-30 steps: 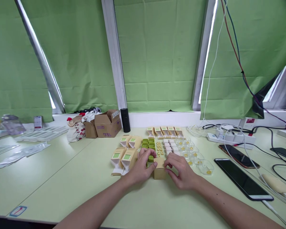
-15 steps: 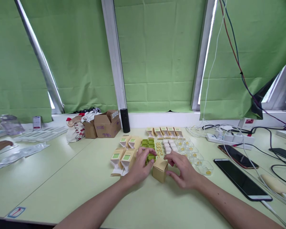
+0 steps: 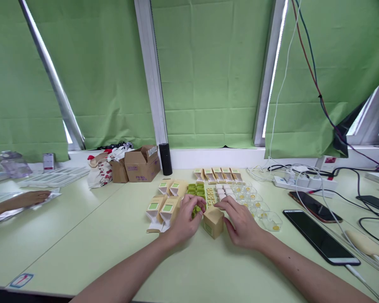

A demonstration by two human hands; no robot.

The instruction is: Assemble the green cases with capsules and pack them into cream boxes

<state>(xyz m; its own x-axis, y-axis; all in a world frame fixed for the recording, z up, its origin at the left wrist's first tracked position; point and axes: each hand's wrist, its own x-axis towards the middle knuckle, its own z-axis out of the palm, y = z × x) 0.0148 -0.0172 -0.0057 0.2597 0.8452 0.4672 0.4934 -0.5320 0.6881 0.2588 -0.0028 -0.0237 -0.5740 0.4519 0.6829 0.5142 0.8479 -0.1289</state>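
We had the small kraft box (image 3: 213, 223) upright on the bench (image 3: 208, 269), one corner toward us, probably so both hands could reach its sides while the surface bore its weight. Our left hand (image 3: 188, 212) was curled just left of the box, thumb and forefinger narrowly parted; our right hand (image 3: 240, 221) had its thumb and fingers spread about the box's right side and top. We could not tell whether either grip pressed on it.

The other pieces stood beyond and beside the box, sorted by kind, likely to keep each within easy reach. To its left we counted four kraft cartons (image 3: 172, 208) with green panels; well behind it, a row of five similar cartons (image 3: 219, 174). Directly behind it came two columns of green cups (image 3: 192, 192), partly hidden by our left hand, then yellow pieces (image 3: 210, 198) too small to count. Two columns of pale pink blocks (image 3: 221, 192) and several overlapping clear domes (image 3: 274, 221) lay behind and to its right, so we gave no totals. Far left of the box was one co-worker's hand (image 3: 38, 197).
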